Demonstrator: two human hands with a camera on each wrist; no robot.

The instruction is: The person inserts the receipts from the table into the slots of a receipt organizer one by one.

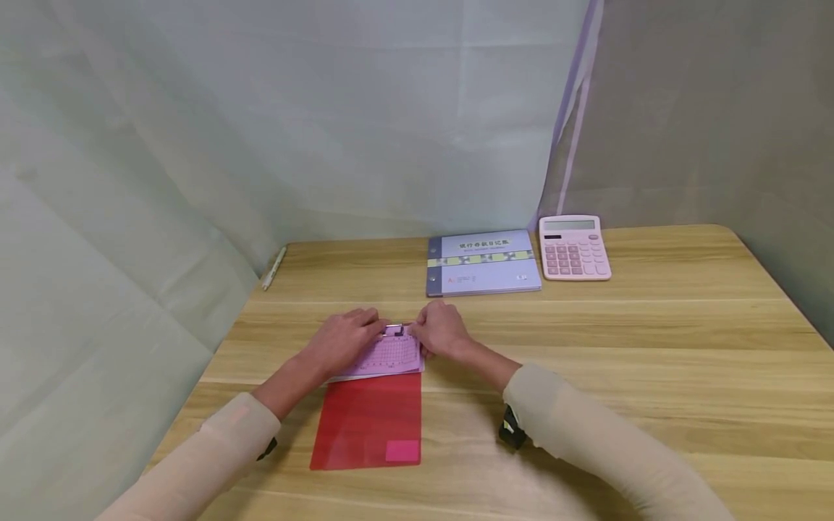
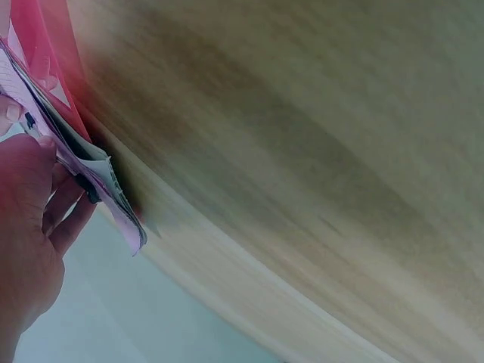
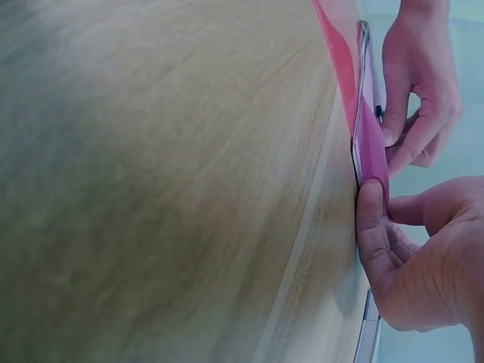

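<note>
A stack of pink printed sheets (image 1: 389, 354) lies over the upper part of a red translucent folder (image 1: 373, 420). A black binder clip (image 1: 394, 331) with wire handles sits at the top edge of the stack. My left hand (image 1: 345, 340) grips that edge on the left, thumb over the sheets and fingers beyond them; in the left wrist view a black clip (image 2: 88, 187) shows beside those fingers. My right hand (image 1: 444, 330) pinches the top right corner between thumb and fingers, and the sheets (image 3: 370, 144) stand tilted up in the right wrist view.
Behind the hands, a blue-and-white account book (image 1: 483, 264) lies beside a pink calculator (image 1: 575, 248). A pen (image 1: 274, 268) rests near the left edge of the wooden table (image 1: 651, 347). Pale curtains (image 1: 365, 130) hang at the back and left.
</note>
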